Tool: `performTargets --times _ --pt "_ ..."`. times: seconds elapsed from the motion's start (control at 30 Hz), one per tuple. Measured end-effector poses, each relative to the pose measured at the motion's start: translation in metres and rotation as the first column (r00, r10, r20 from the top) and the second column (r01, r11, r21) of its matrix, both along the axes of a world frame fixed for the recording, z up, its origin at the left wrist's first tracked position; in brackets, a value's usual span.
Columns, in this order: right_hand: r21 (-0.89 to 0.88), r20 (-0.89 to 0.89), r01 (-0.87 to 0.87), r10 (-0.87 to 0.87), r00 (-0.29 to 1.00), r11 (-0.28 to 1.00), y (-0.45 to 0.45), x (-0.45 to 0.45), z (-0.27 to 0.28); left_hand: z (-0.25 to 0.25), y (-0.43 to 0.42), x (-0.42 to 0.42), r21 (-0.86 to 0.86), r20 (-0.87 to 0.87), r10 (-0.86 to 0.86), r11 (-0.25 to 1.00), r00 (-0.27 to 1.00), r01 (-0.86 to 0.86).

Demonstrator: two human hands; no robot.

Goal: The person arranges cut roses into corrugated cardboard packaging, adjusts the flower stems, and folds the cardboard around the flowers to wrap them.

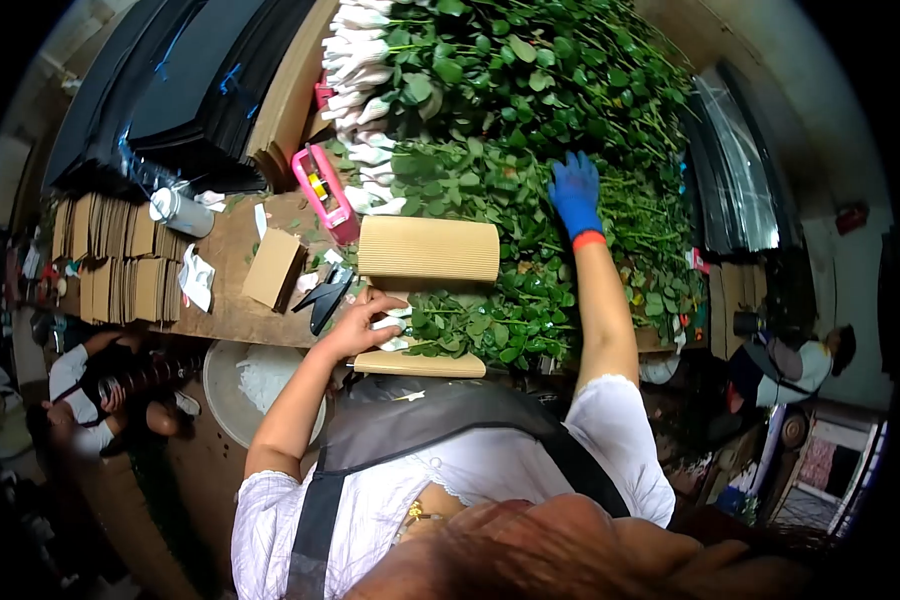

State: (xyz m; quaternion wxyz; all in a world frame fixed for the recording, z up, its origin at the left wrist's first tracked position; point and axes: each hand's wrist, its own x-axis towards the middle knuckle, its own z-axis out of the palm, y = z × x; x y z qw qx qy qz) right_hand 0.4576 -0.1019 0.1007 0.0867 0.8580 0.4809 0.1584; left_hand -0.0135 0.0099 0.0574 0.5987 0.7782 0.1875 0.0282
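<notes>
My bare left hand [355,325] is at the near edge of the table, its fingers curled round the white-covered heads [395,328] of a few roses. Their leafy stems [490,325] stretch to the right, between a corrugated cardboard sheet [428,248] and its near edge strip [420,364]. Farther out, my right hand [575,195], in a blue glove with an orange cuff, lies with fingers stretched over the leaves of a large pile of rose stems [530,90]. Black-handled scissors [325,298] rest just left of my left hand.
A pink tape dispenser [326,195], a small cardboard block [274,268] and a white canister [182,212] stand to the left. Cardboard stacks [125,290] and black sheets [210,100] lie beyond. A bucket [232,390] sits below; other people are at both sides.
</notes>
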Motion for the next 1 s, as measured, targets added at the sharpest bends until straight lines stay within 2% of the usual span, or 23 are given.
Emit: performTargets --times 0.1,0.17,0.2,0.23,0.33,0.43,0.53,0.6,0.67,0.7,0.73,0.8,0.83,0.9,0.97,1.0 --pt "-0.001 -0.357 -0.090 0.084 0.930 0.996 -0.038 0.003 -0.014 0.004 -0.004 0.000 -0.024 0.010 0.058 0.998 0.998 -0.058" --pt "0.049 -0.330 -0.014 0.030 0.944 0.999 -0.059 -0.005 0.022 0.003 -0.005 0.000 0.006 0.003 0.060 0.998 0.998 -0.060" --pt "0.341 -0.194 -0.093 0.167 0.967 0.935 -0.069 -0.007 0.041 0.005 -0.004 0.001 0.034 -0.007 0.046 0.998 0.999 -0.046" --pt "0.589 -0.023 -0.194 0.257 0.966 0.785 -0.079 -0.011 0.060 0.004 -0.004 0.001 0.080 0.004 0.044 0.996 0.999 -0.044" --pt "0.623 -0.031 -0.221 0.305 0.952 0.750 -0.107 -0.050 0.127 0.002 -0.004 0.001 0.251 0.042 0.019 0.968 0.999 -0.029" --pt "0.672 -0.302 -0.162 0.468 0.830 0.722 -0.142 -0.073 0.117 -0.002 -0.003 0.010 0.517 0.130 0.005 0.853 0.992 -0.072" --pt "0.673 -0.415 -0.098 0.484 0.770 0.733 -0.174 -0.100 0.096 -0.001 -0.010 0.014 0.322 0.015 0.144 0.936 0.989 -0.141" --pt "0.608 -0.444 -0.098 0.440 0.781 0.788 -0.191 -0.115 0.077 -0.010 -0.006 0.015 0.372 -0.003 0.110 0.923 0.994 -0.101" --pt "0.547 -0.423 -0.109 0.387 0.819 0.830 -0.201 -0.126 0.057 -0.035 -0.006 0.010 0.183 0.133 0.191 0.960 0.973 -0.213" --pt "0.475 -0.419 -0.123 0.347 0.839 0.871 -0.207 -0.127 0.047 -0.032 -0.006 0.010 0.181 0.206 0.215 0.950 0.955 -0.254" --pt "0.399 -0.411 -0.135 0.308 0.858 0.907 -0.212 -0.127 0.038 -0.021 -0.007 0.011 0.102 0.057 0.259 0.959 0.964 -0.264" --pt "0.321 -0.360 -0.179 0.295 0.885 0.930 -0.215 -0.126 0.024 -0.027 -0.008 0.013 0.054 0.158 0.267 0.959 0.951 -0.278" --pt "0.281 -0.333 -0.201 0.292 0.896 0.938 -0.214 -0.125 0.021 -0.026 -0.006 0.013 0.092 0.136 0.216 0.969 0.967 -0.230" --pt "-0.068 -0.350 -0.178 0.144 0.926 0.982 -0.204 -0.117 0.028 -0.014 -0.004 0.013 0.126 0.065 0.164 0.977 0.984 -0.171" --pt "-0.366 -0.371 -0.102 -0.045 0.928 0.925 -0.181 -0.103 0.037 -0.010 -0.005 0.014 0.089 -0.013 0.166 0.982 0.986 -0.164" --pt "-0.259 -0.315 -0.071 -0.014 0.949 0.963 -0.153 -0.098 0.049 -0.009 -0.004 0.016 0.072 -0.047 0.164 0.984 0.985 -0.160"
